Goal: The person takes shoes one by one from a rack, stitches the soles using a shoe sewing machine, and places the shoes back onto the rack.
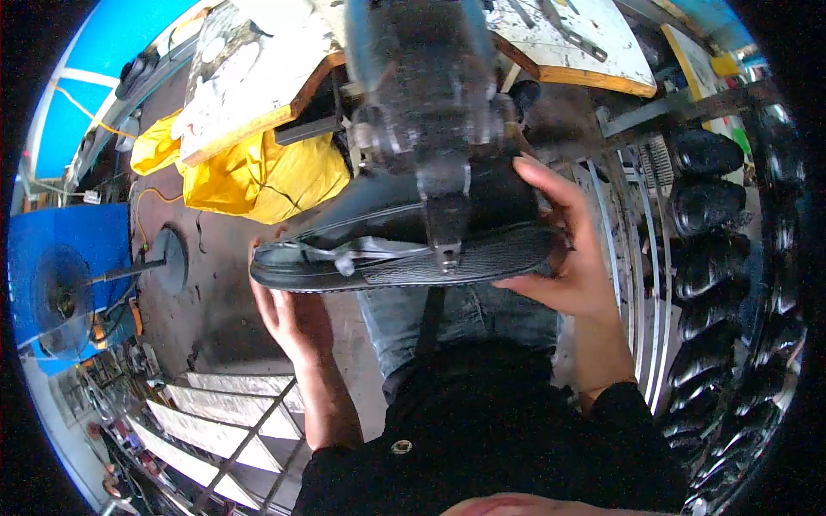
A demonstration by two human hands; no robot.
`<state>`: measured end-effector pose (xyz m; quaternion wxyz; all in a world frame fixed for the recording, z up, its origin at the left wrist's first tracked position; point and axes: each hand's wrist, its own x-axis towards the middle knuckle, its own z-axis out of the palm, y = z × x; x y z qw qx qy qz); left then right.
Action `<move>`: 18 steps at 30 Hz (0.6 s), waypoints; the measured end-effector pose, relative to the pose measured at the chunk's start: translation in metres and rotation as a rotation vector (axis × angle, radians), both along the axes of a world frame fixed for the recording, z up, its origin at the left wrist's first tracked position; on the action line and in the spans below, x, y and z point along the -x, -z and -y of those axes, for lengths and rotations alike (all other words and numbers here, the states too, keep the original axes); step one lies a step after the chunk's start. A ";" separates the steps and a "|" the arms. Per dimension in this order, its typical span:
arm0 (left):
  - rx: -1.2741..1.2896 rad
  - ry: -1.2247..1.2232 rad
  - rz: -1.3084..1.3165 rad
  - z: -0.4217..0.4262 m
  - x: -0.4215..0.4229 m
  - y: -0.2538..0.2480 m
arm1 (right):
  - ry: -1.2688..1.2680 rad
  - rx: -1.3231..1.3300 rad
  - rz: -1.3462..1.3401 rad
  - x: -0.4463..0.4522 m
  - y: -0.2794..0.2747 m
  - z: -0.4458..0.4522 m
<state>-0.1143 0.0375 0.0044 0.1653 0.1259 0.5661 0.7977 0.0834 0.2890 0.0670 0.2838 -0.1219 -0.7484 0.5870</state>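
Note:
A black shoe [361,211] sits sideways in front of me, with its toe to the left and its textured sole edge toward me. The dark arm of a machine [426,77] comes down over it, and a narrow metal tip [447,249] meets the sole edge. My left hand [297,322] grips the toe end from below, its fingertips partly hidden behind the shoe. Around the heel, my right hand [568,245] is closed, thumb and fingers on either side. A loose greyish strip [346,262] lies along the sole edge near the toe.
Worn white-topped tables [594,64] flank the machine. Yellow sacking [262,176] hangs at the left, near a standing fan [64,288]. Racks with several black shoes [710,206] line the right side. Slatted white boards [198,426] lie at lower left.

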 end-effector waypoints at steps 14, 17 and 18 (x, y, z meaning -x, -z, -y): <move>0.662 0.533 -0.983 -0.086 -0.022 -0.092 | -0.082 -0.427 0.227 0.014 -0.049 0.004; 0.581 0.612 -0.628 -0.084 -0.023 -0.080 | -0.072 -0.400 0.306 0.012 -0.053 0.007; 0.553 0.616 -0.551 -0.084 -0.025 -0.075 | -0.062 -0.397 0.307 0.012 -0.052 0.008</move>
